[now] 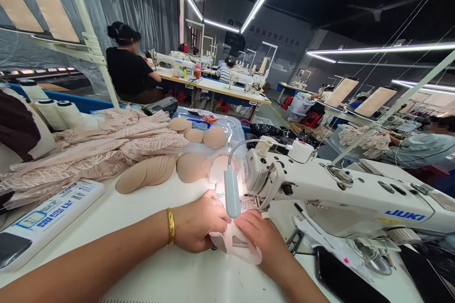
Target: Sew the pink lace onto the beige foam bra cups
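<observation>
A pale pink piece of fabric (232, 241) lies under the needle area of a white JUKI sewing machine (320, 177). My left hand (201, 222), with a gold bracelet at the wrist, grips the fabric's left side with bent fingers. On the right side, my right hand (261, 234) presses the cloth with its fingers close together. A grey gooseneck lamp (232, 194) hangs over both hands and hides part of the stitching spot. Just beyond lie beige oval pads (147, 174), fanned out in an overlapping row, and a larger beige pad (192, 168).
A heap of pink lace fabric (106, 142) covers the back left. A white-and-blue box (53, 222) lies at left, near thread cones (67, 113). More pads (214, 137) rest on a clear plastic bin (232, 128). At right is a black phone (346, 279). Other people sit at machines beyond.
</observation>
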A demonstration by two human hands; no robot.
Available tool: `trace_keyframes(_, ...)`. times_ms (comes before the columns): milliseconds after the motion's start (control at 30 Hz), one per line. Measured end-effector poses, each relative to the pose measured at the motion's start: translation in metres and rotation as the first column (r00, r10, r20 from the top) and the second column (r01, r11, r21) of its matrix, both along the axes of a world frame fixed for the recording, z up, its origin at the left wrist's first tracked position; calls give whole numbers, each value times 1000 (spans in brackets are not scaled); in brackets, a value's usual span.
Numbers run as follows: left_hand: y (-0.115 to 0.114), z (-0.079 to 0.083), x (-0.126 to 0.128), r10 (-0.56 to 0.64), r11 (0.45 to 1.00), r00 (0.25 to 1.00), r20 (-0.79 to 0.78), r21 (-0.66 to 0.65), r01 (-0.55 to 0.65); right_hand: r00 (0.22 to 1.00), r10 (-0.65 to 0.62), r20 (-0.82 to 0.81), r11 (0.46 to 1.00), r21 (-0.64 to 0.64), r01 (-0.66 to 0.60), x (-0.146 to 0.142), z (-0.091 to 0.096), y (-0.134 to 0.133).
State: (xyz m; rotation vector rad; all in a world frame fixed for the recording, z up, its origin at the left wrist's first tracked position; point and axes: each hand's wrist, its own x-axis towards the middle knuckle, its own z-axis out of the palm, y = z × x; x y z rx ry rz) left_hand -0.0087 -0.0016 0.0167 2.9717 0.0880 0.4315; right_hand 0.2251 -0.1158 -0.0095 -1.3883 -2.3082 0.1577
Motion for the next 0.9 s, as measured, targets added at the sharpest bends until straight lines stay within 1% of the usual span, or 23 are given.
trace_keyframes(67,9,-1,5,52,999,999,-1,9,-52,987,-136,89,989,-41,140,2,-5,3)
trace_keyframes(133,15,-1,9,130,991,991,17,39,-131,950,-251,184,964,-44,263,7,-13,8)
trace_keyframes(167,16,0,11,160,985,987,32,65,-162,932,-288,220,952,-37,303,9,-18,10)
trace_keyframes(233,16,0,11,172,977,984,45,118,-177,915,-315,251,944,-16,329,14,-27,14)
trace_keyframes(333,9,-1,8,119,977,992,32,175,-123,933,-300,197,954,42,298,18,-36,17)
trace_keyframes(400,6,-2,5,87,978,996,36,186,-92,952,-273,140,960,95,262,20,-37,17)
trace_keyframes(467,4,-1,3,67,982,997,42,176,-73,965,-245,87,960,163,229,23,-33,17)
trace_keyframes(533,4,1,2,55,987,998,39,150,-60,974,-222,32,951,228,209,27,-24,16)
trace_keyframes(600,5,2,2,38,991,999,26,126,-41,985,-174,-21,951,255,173,28,-14,12)
trace_keyframes(700,7,3,2,19,994,999,26,107,-22,997,-43,-69,976,210,57,25,-3,7)
trace_keyframes(767,9,1,3,16,994,999,34,111,-19,998,24,-66,989,146,-14,20,-2,5)
trace_keyframes(833,11,0,4,20,992,999,35,128,-24,998,19,-54,996,85,-14,17,-6,6)
trace_keyframes(900,14,-2,5,27,989,999,29,146,-31,999,-29,-44,998,52,31,17,-11,6)
